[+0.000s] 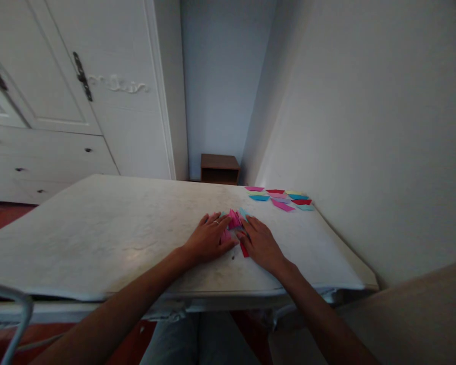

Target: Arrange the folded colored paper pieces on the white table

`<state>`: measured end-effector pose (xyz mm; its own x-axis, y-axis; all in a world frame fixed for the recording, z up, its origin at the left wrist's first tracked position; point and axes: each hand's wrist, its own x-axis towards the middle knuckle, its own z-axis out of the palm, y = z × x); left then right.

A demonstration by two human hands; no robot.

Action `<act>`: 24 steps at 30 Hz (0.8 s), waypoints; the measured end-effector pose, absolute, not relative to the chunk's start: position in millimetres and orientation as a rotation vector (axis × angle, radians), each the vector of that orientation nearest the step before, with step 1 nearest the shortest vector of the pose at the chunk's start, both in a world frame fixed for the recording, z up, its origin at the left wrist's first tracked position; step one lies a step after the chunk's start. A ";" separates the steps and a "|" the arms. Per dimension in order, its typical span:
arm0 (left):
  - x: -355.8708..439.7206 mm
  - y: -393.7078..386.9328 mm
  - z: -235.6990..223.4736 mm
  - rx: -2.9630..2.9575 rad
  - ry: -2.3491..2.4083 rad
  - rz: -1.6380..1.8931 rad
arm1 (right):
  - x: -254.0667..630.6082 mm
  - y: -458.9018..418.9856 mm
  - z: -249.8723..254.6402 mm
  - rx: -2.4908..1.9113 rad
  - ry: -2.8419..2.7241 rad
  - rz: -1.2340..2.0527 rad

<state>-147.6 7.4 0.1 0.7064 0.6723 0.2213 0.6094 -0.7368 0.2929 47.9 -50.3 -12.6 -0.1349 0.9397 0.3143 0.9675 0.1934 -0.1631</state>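
Note:
My left hand [212,237] lies palm down with its fingers stretched over folded pieces of coloured paper on the white table. My right hand [261,242] rests flat on the other side of the same cluster, fingers spread. Between the hands show a pink folded paper [234,219], a light blue paper [243,213] by my right fingertips and a red paper [244,250] under the right hand. The hands cover much of the cluster, so how the pieces join cannot be seen.
Several folded paper pieces [277,195] in pink, red, blue and yellow lie at the table's far right corner, near the wall. The white table [117,228] spreads to the left. Beyond it stand a white wardrobe [129,132] and a small brown cabinet [220,162].

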 end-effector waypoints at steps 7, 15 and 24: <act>-251.3 33.0 -2.9 2.708 1.341 0.644 | -28.5 -6.1 2.6 -1.498 -2.370 -0.015; -353.4 60.6 -0.9 2.475 1.836 0.784 | -107.2 50.9 -5.0 -1.342 -2.269 0.031; -386.7 76.0 -0.6 2.178 2.095 1.057 | -140.0 96.9 -13.7 -1.186 -2.132 0.146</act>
